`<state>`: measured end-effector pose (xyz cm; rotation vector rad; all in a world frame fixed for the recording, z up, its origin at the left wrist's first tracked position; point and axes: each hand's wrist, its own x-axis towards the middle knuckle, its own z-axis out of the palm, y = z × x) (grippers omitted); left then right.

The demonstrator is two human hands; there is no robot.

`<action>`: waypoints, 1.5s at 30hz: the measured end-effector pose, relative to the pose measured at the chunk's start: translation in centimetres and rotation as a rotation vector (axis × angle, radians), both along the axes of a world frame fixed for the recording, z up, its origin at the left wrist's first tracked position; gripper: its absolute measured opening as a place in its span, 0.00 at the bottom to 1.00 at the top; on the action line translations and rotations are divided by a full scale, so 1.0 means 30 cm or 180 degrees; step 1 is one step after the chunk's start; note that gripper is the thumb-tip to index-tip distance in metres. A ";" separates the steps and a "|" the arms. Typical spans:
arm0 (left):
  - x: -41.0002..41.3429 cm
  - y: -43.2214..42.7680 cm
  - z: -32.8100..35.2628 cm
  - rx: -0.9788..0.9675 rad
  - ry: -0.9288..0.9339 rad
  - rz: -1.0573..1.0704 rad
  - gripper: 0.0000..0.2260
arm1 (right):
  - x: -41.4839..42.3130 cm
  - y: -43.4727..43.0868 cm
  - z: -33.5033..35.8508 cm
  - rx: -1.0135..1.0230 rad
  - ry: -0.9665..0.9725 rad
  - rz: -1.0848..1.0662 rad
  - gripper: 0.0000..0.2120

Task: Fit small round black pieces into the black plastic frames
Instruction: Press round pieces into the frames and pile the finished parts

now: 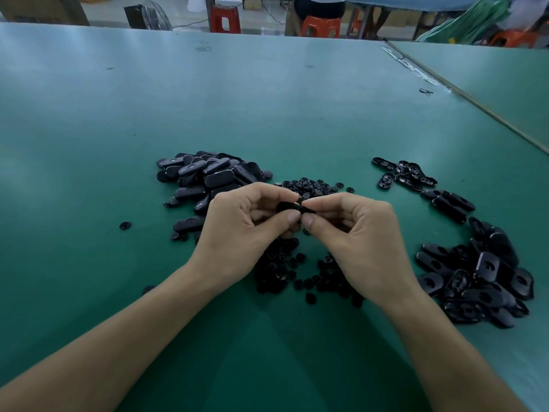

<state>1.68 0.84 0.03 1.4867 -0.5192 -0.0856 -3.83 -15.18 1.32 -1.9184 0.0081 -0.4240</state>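
Note:
My left hand and my right hand meet above the middle of the green table, and both pinch one black plastic frame between thumbs and fingertips. Whether a round piece sits in it is hidden by my fingers. A pile of black oblong frames lies behind my left hand. Small round black pieces are heaped just beyond my fingers, and more round pieces lie under and between my wrists. Another heap of frames lies to the right.
A few frames lie hollow side up at the far right. One stray round piece sits alone to the left. A seam joins a second table on the right. Orange stools, a fan and a seated person stand beyond the far edge.

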 end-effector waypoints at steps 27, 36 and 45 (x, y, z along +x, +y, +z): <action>0.018 0.003 -0.018 0.0062 0.0001 0.0209 0.10 | 0.025 -0.024 0.026 -0.0417 0.0442 -0.0008 0.05; 0.066 0.011 -0.019 -0.0904 0.0757 0.0943 0.11 | 0.117 -0.217 0.024 -0.2697 0.1284 -0.1278 0.23; 0.075 0.019 -0.025 -0.0681 0.0848 0.1135 0.37 | 0.140 -0.251 -0.013 -0.2962 0.1216 -0.1239 0.14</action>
